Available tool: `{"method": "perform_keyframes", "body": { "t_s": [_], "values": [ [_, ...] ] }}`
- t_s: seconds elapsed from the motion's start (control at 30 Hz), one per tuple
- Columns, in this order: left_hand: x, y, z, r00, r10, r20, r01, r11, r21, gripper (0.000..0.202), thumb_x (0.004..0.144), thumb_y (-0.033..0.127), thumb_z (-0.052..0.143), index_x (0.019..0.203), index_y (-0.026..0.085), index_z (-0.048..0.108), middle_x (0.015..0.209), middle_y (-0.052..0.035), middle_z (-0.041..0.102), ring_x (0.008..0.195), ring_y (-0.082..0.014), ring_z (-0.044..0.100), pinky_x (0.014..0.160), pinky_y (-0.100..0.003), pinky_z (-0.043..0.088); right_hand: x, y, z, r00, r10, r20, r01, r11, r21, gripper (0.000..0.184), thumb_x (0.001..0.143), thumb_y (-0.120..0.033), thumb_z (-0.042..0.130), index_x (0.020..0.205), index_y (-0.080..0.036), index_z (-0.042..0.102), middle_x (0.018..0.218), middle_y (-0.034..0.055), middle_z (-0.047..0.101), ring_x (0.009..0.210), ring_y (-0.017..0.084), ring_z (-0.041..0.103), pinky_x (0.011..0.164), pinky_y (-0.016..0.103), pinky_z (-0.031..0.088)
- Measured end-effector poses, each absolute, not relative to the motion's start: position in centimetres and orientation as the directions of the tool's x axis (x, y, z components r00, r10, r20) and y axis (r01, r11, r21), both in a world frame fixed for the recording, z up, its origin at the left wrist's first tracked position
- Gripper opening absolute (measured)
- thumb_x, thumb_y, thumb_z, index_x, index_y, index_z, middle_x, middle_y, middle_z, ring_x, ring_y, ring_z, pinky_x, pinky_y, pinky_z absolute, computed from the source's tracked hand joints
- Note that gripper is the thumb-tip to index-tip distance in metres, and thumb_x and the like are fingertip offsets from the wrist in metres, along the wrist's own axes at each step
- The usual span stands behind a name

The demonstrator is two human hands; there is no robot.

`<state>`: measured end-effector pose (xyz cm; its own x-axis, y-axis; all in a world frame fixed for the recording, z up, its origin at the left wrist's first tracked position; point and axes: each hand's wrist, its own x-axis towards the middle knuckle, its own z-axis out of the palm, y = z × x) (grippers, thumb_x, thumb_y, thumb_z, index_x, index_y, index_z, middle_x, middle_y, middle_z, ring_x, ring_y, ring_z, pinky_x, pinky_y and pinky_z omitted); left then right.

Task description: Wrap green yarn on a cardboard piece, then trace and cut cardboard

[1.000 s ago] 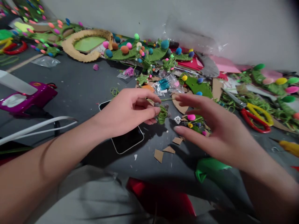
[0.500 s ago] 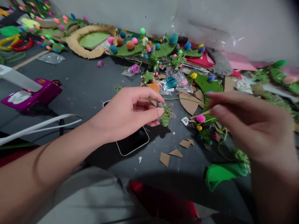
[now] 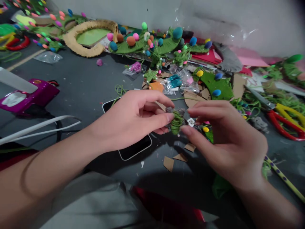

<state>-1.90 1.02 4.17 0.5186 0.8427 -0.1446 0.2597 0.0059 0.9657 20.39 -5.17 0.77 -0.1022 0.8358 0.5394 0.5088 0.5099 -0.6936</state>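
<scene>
Pinched between the thumb and fingers of my left hand (image 3: 140,119) is a small piece wrapped in green yarn (image 3: 176,122), with greyish points sticking out around it. My right hand (image 3: 224,136) is close on its right side, thumb and fingers parted around a gap in which I see nothing held. Its thumb tip comes near the wrapped piece; whether they touch I cannot tell. Beneath my left hand lies a phone (image 3: 135,149) with a dark screen. Several cardboard scraps (image 3: 168,163) lie on the dark table below the hands.
Red-and-yellow scissors (image 3: 286,121) lie at the right, above a yellow tape measure (image 3: 283,178). A purple device (image 3: 35,95) with cables stands at the left. Along the wall are green wrapped shapes with coloured balls, a tan ring (image 3: 71,41) and plastic packets (image 3: 173,82).
My right hand has moved left, from out at the side to close beside the wrapped piece, uncovering the scissors. My left hand still holds the piece, slightly further right.
</scene>
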Motion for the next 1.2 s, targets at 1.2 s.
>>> {"method": "perform_keyframes", "body": {
  "t_s": [1.2],
  "values": [
    [-1.7, 0.9, 4.2, 0.469, 0.874, -0.129, 0.337, -0.042, 0.94, 0.021, 0.089, 0.028, 0.078, 0.11, 0.023, 0.077, 0.089, 0.0004, 0.079, 0.082, -0.0161, 0.079, 0.075, -0.023, 0.065, 19.3, -5.7, 1.3, -0.151, 0.776, 0.613, 0.679, 0.532, -0.506, 0.022, 0.088, -0.012, 0.077, 0.106, -0.025, 0.077, 0.105, 0.0085, 0.068, 0.095, 0.024, 0.068, 0.08, 0.045, 0.061]
  ]
}}
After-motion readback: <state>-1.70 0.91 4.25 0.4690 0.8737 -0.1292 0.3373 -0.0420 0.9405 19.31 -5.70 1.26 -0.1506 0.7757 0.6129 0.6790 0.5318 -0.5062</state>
